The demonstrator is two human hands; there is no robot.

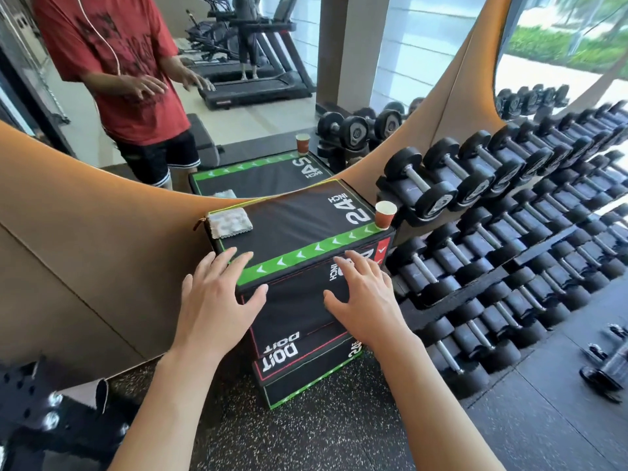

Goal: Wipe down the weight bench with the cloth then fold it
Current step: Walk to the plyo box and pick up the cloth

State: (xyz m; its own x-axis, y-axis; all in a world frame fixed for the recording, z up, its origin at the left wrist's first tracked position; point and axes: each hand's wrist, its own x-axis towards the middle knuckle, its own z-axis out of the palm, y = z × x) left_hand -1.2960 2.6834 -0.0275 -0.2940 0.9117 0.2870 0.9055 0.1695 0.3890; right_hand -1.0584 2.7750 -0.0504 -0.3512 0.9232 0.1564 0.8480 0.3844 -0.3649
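A grey-white cloth (230, 224), folded into a small rectangle, lies on the far left corner of a black padded box (299, 219) with a green chevron stripe and "24 INCH" print. My left hand (217, 300) hovers over the box's near left corner with fingers spread and straight, holding nothing. My right hand (363, 300) is spread in front of the box's front face, also holding nothing. Both hands are apart from the cloth. No weight bench shows directly; one appears only in the mirror (204, 137).
A red paper cup (385, 215) stands on the box's far right corner. A long rack of black dumbbells (492, 212) fills the right side. A curved tan wall (85, 253) with a mirror rises behind the box. A black perforated steel frame (37, 409) sits low left.
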